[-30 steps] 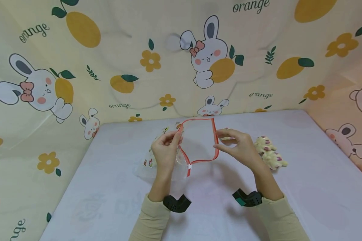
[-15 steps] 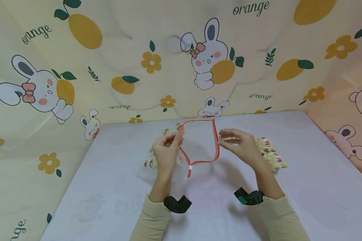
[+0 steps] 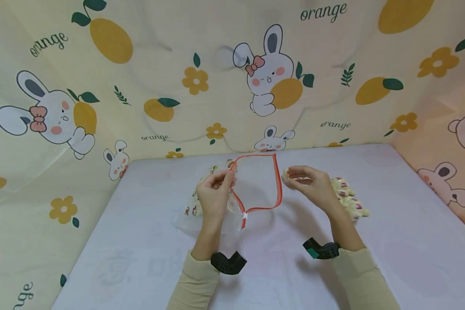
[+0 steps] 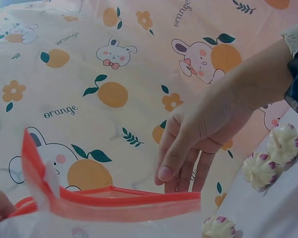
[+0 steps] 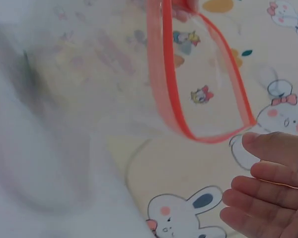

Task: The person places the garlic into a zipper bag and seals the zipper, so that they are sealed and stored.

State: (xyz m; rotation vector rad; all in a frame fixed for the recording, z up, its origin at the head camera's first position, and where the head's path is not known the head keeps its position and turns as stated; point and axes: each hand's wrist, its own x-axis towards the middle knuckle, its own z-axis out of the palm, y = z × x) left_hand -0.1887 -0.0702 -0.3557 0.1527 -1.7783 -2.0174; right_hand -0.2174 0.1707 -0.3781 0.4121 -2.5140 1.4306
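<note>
A clear plastic zip bag [image 3: 190, 221] with small cartoon prints stands with its mouth spread wide. Its red zip rim [image 3: 279, 185] carries a white slider [image 3: 244, 215] at the near end. My left hand [image 3: 215, 191] pinches the left side of this rim between thumb and fingers. To the right of the mouth, my right hand [image 3: 311, 183] hovers apart from the rim with fingers loosely bent; the right wrist view shows the palm bare. Two cream, garlic-like bulbs with purple streaks, one of them the nearer bulb [image 3: 354, 207], lie beyond the right wrist.
Another such bulb [image 4: 218, 227] lies separately, partly hidden behind the right fingers in the head view. A white cloth covers the table [image 3: 139, 258]. Behind it hangs a curtain [image 3: 217, 103] printed with rabbits and oranges. Black cameras sit on both wrists.
My right hand has let go of the rim's right side and drawn a little to the right. My left hand stays on the rim, and the bag mouth remains spread.
</note>
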